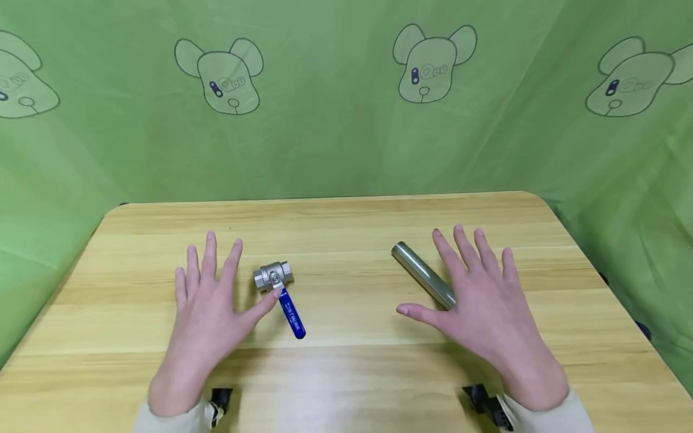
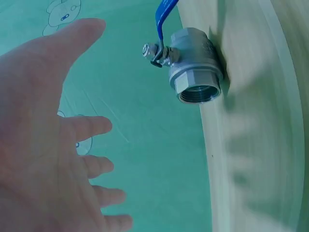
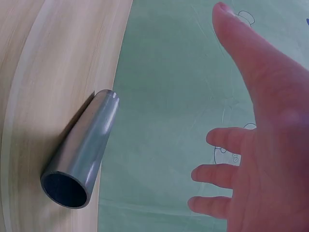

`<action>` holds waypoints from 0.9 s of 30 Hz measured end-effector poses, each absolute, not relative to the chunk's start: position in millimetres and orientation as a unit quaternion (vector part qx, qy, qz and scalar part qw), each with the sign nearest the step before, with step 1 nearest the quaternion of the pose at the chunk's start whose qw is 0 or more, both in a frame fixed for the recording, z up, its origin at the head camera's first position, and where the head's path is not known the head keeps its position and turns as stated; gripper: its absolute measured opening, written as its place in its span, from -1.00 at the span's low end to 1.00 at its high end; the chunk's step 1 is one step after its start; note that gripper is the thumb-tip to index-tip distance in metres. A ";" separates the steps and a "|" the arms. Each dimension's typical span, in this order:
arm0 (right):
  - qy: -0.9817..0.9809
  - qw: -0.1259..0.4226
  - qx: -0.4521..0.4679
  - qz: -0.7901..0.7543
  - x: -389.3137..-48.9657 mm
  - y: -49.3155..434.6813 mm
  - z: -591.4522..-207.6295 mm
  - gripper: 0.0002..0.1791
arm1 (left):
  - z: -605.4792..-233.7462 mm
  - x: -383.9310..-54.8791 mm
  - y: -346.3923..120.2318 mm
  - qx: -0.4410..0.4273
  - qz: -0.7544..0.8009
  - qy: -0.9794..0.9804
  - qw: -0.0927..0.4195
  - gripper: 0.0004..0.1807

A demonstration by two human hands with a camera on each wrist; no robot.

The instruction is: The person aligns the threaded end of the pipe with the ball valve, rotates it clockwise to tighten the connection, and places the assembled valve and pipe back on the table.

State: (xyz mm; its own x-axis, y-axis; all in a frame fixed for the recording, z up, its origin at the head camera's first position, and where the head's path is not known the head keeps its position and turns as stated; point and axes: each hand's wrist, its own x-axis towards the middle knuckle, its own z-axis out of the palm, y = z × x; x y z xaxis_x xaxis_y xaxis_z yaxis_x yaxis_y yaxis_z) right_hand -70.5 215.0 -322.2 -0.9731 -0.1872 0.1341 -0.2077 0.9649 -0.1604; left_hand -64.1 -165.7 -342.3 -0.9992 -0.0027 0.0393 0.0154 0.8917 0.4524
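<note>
A steel ball valve (image 1: 273,275) with a blue lever handle (image 1: 292,314) lies on the table, left of its middle. Its threaded opening faces the left wrist camera. My left hand (image 1: 211,310) hovers just left of the valve with fingers spread, and the thumb overlaps the handle's upper end in the head view. In the left wrist view the hand (image 2: 48,125) is apart from the valve (image 2: 195,65). To the right, a hollow metal pipe (image 1: 422,273) lies slantwise. My right hand (image 1: 489,313), fingers spread, hides its near end. A gap separates hand and pipe (image 3: 82,150) in the right wrist view.
The wooden table (image 1: 346,385) has rounded far corners. Behind it and at its sides hangs a green cloth (image 1: 330,120) printed with cartoon animal heads. Black wrist mounts (image 1: 221,399) sit at both cuffs.
</note>
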 end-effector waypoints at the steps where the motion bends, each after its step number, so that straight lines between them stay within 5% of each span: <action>1: -0.989 0.060 0.099 0.087 -71.0 215.7 -322.2 0.43 | -342.8 -64.6 -166.8 -0.007 -0.235 -0.972 0.023 0.23; 12: -0.981 0.095 0.090 0.145 -81.7 230.9 -330.2 0.37 | -352.4 -75.2 -175.0 0.009 -0.330 -0.943 0.033 0.30; 27: -0.947 0.082 0.031 0.308 -91.6 247.9 -346.3 0.03 | -368.2 -80.4 -188.3 0.033 -0.499 -0.866 -0.008 0.04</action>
